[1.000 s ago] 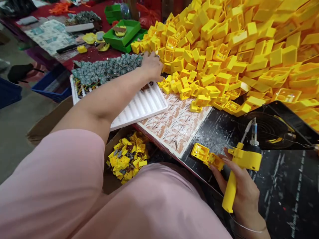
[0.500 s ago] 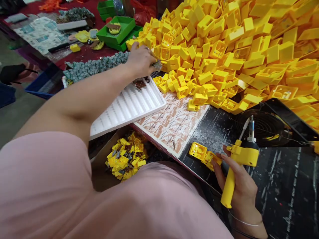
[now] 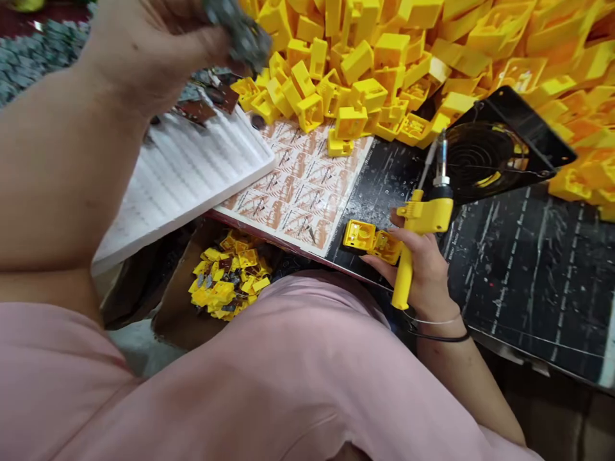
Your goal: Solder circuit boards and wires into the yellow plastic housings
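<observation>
In the upper left, my left hand is closed around some dark grey parts, whose kind is blurred. It is above a white ridged foam tray, on which brown and grey pieces lie. My right hand grips a yellow soldering iron with a solder feed tube, its metal tip pointing up and away. Fingers of this same hand also touch an opened yellow plastic case at the table edge. Small fittings show inside the case's two halves.
Yellow cases are heaped along the back. A black fan stands right of the iron tip. Grey parts form a pile at far left. Below the table edge, a cardboard box holds yellow and grey pieces.
My left hand has come back from the heap's left end toward me, now carrying grey parts. My right hand keeps the soldering iron beside the yellow case; the whole view has shifted.
</observation>
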`<state>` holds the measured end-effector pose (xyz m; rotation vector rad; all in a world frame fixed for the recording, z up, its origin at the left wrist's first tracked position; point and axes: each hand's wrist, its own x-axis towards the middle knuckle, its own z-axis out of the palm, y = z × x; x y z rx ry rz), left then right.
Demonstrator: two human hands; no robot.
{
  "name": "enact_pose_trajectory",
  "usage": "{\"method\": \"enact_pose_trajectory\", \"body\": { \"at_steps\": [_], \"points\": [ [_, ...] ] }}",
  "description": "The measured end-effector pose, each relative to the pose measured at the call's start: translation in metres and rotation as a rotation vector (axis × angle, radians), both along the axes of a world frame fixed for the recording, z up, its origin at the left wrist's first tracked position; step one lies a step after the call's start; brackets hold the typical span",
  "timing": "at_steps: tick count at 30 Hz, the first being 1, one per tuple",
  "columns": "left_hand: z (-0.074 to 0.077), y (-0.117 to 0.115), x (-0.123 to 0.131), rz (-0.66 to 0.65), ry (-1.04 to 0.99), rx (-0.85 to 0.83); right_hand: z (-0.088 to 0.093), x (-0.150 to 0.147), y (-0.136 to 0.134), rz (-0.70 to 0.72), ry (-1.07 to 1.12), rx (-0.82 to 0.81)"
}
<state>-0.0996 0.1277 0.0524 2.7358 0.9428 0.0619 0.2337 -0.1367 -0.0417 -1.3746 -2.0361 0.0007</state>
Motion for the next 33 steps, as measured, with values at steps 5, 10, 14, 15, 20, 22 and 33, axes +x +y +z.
{"method": "enact_pose_trajectory", "body": {
  "at_steps": [5,10,14,15,20,22,33],
  "points": [
    [0.017,-0.023,0.072,-0.057,0.17,-0.207,0.005,-0.016,0.015,0.053,-0.07,-0.049],
    [0.013,-0.066,0.129,-0.394,0.526,-0.108,0.003,-0.019,0.014,-0.01,-0.113,-0.058],
    [-0.01,-0.101,0.111,-0.506,0.37,-0.057,0.002,-0.014,0.012,0.014,-0.119,-0.046],
    [-0.015,-0.105,0.1,-0.507,0.279,-0.125,0.002,-0.013,0.012,0.022,-0.107,-0.045],
    [-0.019,-0.107,0.044,-0.23,-0.15,-0.263,-0.003,-0.008,0.013,0.03,-0.052,-0.063],
    [-0.02,-0.112,0.033,0.048,-0.257,-0.153,-0.006,-0.007,0.013,0.039,-0.036,-0.057],
    [-0.056,-0.165,0.052,0.444,-0.238,0.25,-0.013,-0.005,0.011,0.042,-0.029,0.016]
  ]
}}
